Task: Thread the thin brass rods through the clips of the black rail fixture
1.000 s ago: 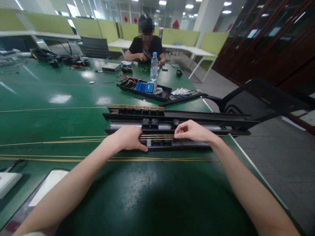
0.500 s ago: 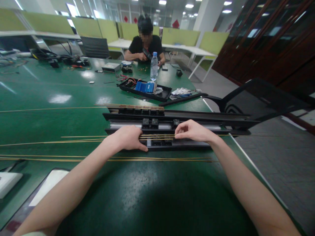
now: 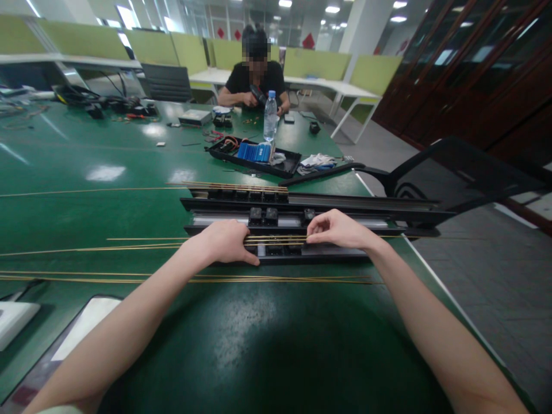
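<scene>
My left hand (image 3: 226, 240) is wrapped over the nearest black rail (image 3: 314, 260), its thumb on the front edge; thin brass rods (image 3: 276, 239) pass beneath it. To the right, my right hand (image 3: 330, 229) pinches the rods between thumb and fingertips above the same rail. Small black blocks (image 3: 275, 249) sit in the rail between my hands. Behind it lie further black rails (image 3: 366, 211), one with black blocks (image 3: 271, 216) standing in it. More brass rods (image 3: 280, 280) lie on the green table in front.
Beyond the rails are a black tray (image 3: 259, 164), a water bottle (image 3: 270, 118) and crumpled gloves (image 3: 318, 163). A person (image 3: 254, 77) sits across the green table (image 3: 241, 345). A black chair (image 3: 457, 172) stands at the right edge; a white device (image 3: 17, 322) lies at left.
</scene>
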The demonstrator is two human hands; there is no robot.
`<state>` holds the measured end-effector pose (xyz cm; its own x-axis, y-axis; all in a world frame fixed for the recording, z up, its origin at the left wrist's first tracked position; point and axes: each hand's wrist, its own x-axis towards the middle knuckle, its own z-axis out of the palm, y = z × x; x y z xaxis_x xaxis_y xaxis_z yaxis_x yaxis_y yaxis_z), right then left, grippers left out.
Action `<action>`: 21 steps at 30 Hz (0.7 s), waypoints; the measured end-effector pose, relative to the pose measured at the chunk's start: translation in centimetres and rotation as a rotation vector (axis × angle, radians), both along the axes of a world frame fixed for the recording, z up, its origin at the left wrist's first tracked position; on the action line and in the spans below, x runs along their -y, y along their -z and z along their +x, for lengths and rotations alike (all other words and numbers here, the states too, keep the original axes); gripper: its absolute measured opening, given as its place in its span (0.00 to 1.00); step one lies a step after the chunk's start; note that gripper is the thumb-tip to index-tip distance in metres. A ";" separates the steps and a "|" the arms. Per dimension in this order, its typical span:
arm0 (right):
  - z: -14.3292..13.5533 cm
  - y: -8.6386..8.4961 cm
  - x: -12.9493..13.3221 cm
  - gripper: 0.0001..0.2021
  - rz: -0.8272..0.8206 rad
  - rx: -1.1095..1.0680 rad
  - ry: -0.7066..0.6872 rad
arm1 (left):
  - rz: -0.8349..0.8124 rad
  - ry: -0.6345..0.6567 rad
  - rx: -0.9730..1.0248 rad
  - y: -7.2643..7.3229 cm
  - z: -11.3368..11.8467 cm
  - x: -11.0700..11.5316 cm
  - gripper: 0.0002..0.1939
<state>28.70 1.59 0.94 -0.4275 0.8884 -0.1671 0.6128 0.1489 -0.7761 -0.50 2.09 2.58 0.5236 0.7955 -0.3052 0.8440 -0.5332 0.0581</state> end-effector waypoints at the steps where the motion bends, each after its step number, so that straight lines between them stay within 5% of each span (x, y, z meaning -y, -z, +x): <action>1: 0.0 0.0 0.0 0.15 0.003 0.004 0.000 | -0.002 -0.001 -0.004 0.0 0.0 0.0 0.36; 21: -0.2 0.0 0.1 0.15 0.020 0.017 0.010 | -0.012 -0.008 0.000 -0.2 0.1 0.0 0.36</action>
<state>28.46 1.51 0.97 -0.4154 0.8960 -0.1570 0.6278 0.1576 -0.7622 -0.39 2.04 2.80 0.5169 0.7959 -0.3150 0.8483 -0.5256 0.0642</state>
